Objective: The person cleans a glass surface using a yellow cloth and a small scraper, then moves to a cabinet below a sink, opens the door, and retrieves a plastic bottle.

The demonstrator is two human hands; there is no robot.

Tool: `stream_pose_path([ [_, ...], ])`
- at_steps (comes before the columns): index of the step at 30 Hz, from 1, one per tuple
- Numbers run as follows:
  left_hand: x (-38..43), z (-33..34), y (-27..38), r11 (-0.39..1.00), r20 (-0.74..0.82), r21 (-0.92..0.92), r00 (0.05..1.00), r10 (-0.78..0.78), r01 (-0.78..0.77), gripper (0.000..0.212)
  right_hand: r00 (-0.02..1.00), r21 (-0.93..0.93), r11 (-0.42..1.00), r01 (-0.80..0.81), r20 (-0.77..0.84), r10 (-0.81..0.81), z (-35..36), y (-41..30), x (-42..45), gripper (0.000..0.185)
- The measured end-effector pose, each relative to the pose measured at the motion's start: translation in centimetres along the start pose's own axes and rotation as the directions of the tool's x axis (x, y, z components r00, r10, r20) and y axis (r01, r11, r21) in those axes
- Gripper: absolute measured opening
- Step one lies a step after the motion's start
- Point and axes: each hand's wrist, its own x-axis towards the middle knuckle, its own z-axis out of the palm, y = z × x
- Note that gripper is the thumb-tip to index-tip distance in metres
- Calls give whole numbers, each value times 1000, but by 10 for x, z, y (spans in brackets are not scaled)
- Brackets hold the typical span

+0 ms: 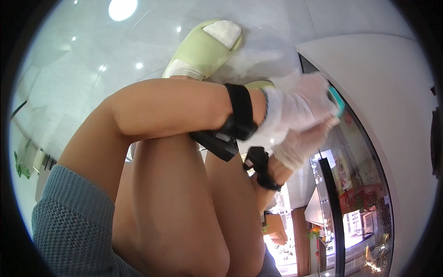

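Note:
My left hand (pixel 304 100), in a loose whitish glove, reaches across from the left, with a black strap and a small black device at the wrist. Its fingers appear closed on a flat teal-edged object (pixel 337 102) beside the dark-framed glass panel (pixel 361 166); the object is too blurred to name. Just below is my right hand (pixel 301 145), also gloved and with a black wrist device. Its fingertips come close to the teal-edged object's lower end; whether they grip it cannot be seen. Both hands are blurred.
My bent bare legs (pixel 173 207) fill the lower middle. A light green slipper (pixel 200 48) over a white sock stands on the glossy grey floor (pixel 104 45). A curved white surface (pixel 391 86) borders the glass, and a black upright bar (pixel 332 214) stands at lower right.

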Motion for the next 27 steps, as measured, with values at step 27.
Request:
stream_pose_path([
  [27,24,-9,-31,993,60,-120,998,27,-20,18,994,35,994,102,-32,-101,-8,17,17,23],
])
